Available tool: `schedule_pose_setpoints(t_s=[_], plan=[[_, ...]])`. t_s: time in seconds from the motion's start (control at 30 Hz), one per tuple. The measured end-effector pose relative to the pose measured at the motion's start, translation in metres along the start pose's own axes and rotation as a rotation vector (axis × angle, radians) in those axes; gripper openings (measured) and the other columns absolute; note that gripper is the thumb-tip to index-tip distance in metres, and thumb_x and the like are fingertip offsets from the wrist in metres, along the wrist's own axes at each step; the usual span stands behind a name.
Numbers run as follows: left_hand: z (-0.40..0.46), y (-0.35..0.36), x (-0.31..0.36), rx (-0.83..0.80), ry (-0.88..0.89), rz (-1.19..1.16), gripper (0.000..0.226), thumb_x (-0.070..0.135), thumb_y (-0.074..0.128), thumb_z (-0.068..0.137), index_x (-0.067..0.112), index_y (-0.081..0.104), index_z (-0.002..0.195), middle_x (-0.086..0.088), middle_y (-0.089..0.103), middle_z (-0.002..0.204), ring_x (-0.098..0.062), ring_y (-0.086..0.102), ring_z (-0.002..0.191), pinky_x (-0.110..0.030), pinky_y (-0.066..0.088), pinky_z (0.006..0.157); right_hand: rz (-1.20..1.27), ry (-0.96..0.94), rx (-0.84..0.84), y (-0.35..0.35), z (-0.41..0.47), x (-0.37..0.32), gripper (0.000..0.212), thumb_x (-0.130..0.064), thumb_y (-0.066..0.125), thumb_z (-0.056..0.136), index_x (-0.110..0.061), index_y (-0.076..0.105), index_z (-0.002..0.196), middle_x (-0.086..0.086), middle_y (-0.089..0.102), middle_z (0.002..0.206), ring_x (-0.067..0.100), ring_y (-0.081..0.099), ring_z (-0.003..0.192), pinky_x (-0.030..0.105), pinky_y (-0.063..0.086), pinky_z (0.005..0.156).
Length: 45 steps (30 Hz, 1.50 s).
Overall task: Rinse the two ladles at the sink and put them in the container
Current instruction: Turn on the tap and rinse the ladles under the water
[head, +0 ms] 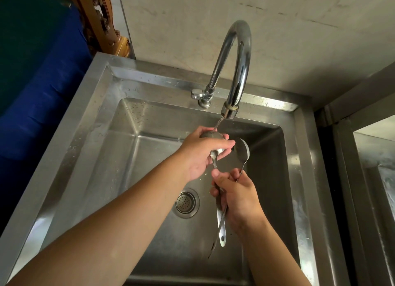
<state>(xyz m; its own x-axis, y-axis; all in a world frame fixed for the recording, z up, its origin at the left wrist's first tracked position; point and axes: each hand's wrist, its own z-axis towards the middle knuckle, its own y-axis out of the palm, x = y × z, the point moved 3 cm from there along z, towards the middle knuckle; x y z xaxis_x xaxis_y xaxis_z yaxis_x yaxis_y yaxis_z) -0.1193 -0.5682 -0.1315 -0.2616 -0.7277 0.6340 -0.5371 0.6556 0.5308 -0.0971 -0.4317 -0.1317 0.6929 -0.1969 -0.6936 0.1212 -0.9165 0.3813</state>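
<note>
A stainless steel sink (102, 123) is filling most of the view, its square basin sitting directly below a tall curved faucet (239, 56) mounted on the back rim. Left of the faucet, beyond the sink's edge, a blue cloth (42, 97) is lying beside a carved wooden piece (100, 20); right of the faucet, part of a second steel unit (374, 157) is showing. Under the faucet spout, a thin stream of water (219, 123) is running onto the back of the first ladle (211, 135), whose bowl is turned downward. The left hand (203, 155) is curling around that bowl, fingers pressed together over its far side and thumb underneath. Just right of it, below and slightly right of the spout, the second ladle (242, 150) is standing with its bowl facing the first. The right hand (237, 197) is closing in a fist around both handles, nearer the viewer than the faucet, the handle ends sticking out beneath it. The round drain strainer (185, 202) is sitting in the basin floor, left of the right hand.
</note>
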Motion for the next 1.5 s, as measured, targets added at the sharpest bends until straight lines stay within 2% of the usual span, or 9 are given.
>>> schedule_pose_setpoints(t_s=[0.13,0.27,0.5,0.73,0.83,0.97,1.17,1.3,1.5], plan=[[0.003,0.006,0.003,-0.013,-0.146,-0.123,0.011,0.008,0.071,0.089,0.002,0.062,0.092,-0.013,0.068,0.074,-0.020,0.072,0.061,-0.032,0.063,0.059,0.050,0.006,-0.050,-0.006,-0.001,0.005,0.046,0.010,0.070,0.083,-0.019,0.034,0.079,0.002,0.057,0.056,0.016,0.054,0.052,0.026,0.045,0.048],[0.003,0.005,0.007,0.057,-0.232,-0.203,0.025,0.025,0.052,0.104,0.002,0.059,0.097,-0.010,0.073,0.062,-0.023,0.073,0.054,-0.034,0.062,0.053,0.098,0.020,-0.084,-0.006,-0.001,0.004,0.045,0.007,0.073,0.076,-0.019,0.036,0.078,0.003,0.054,0.054,0.016,0.056,0.053,0.026,0.045,0.046],[0.002,-0.007,0.007,-0.025,-0.238,-0.427,0.055,0.045,0.034,0.107,-0.001,0.065,0.109,-0.019,0.077,0.091,-0.035,0.077,0.081,-0.045,0.064,0.069,0.112,0.023,-0.064,-0.001,0.007,0.003,0.044,0.011,0.067,0.084,-0.020,0.036,0.076,0.001,0.053,0.052,0.015,0.055,0.051,0.024,0.045,0.045],[-0.006,-0.012,0.013,-0.172,-0.064,-0.338,0.027,0.012,0.050,0.104,0.002,0.057,0.127,-0.017,0.070,0.121,-0.034,0.073,0.109,-0.041,0.061,0.090,0.151,0.033,-0.017,0.012,0.014,-0.003,0.043,0.009,0.068,0.086,-0.020,0.042,0.071,0.008,0.053,0.064,0.016,0.058,0.053,0.024,0.047,0.045],[-0.009,-0.010,0.017,-0.230,0.055,-0.221,0.045,-0.020,0.056,0.088,0.003,0.054,0.127,-0.018,0.065,0.127,-0.031,0.071,0.114,-0.035,0.059,0.095,0.152,0.028,-0.016,0.019,0.016,-0.005,0.043,0.009,0.069,0.086,-0.020,0.042,0.072,0.009,0.054,0.065,0.015,0.059,0.052,0.023,0.048,0.044],[-0.007,-0.011,0.020,-0.109,0.109,-0.136,0.063,-0.031,0.064,0.074,0.010,0.057,0.122,-0.013,0.069,0.114,-0.023,0.076,0.096,-0.023,0.060,0.070,0.029,-0.014,-0.026,0.025,0.017,-0.006,0.045,0.005,0.074,0.085,-0.020,0.037,0.076,0.004,0.057,0.059,0.015,0.056,0.052,0.025,0.048,0.048],[-0.001,-0.007,0.020,0.045,-0.025,-0.089,0.028,-0.001,0.081,0.077,0.016,0.066,0.093,-0.004,0.076,0.080,-0.014,0.074,0.069,-0.023,0.058,0.057,-0.132,-0.069,-0.011,0.019,0.012,0.002,0.046,0.003,0.078,0.083,-0.019,0.037,0.079,0.003,0.060,0.060,0.016,0.056,0.051,0.028,0.049,0.051],[0.002,0.001,0.020,0.027,-0.125,-0.087,0.019,0.023,0.064,0.098,0.007,0.062,0.088,-0.009,0.069,0.066,-0.019,0.066,0.059,-0.029,0.059,0.059,-0.082,-0.028,-0.026,0.007,0.007,0.004,0.046,0.004,0.074,0.086,-0.020,0.035,0.078,0.001,0.059,0.056,0.016,0.054,0.049,0.025,0.048,0.049],[-0.001,0.009,0.014,-0.016,-0.226,-0.344,0.048,0.041,0.033,0.108,0.000,0.057,0.117,-0.024,0.078,0.104,-0.043,0.076,0.093,-0.048,0.064,0.072,0.152,0.057,-0.037,-0.006,0.007,-0.004,0.039,0.007,0.067,0.083,-0.019,0.040,0.072,0.007,0.056,0.062,0.016,0.058,0.053,0.023,0.047,0.045]])
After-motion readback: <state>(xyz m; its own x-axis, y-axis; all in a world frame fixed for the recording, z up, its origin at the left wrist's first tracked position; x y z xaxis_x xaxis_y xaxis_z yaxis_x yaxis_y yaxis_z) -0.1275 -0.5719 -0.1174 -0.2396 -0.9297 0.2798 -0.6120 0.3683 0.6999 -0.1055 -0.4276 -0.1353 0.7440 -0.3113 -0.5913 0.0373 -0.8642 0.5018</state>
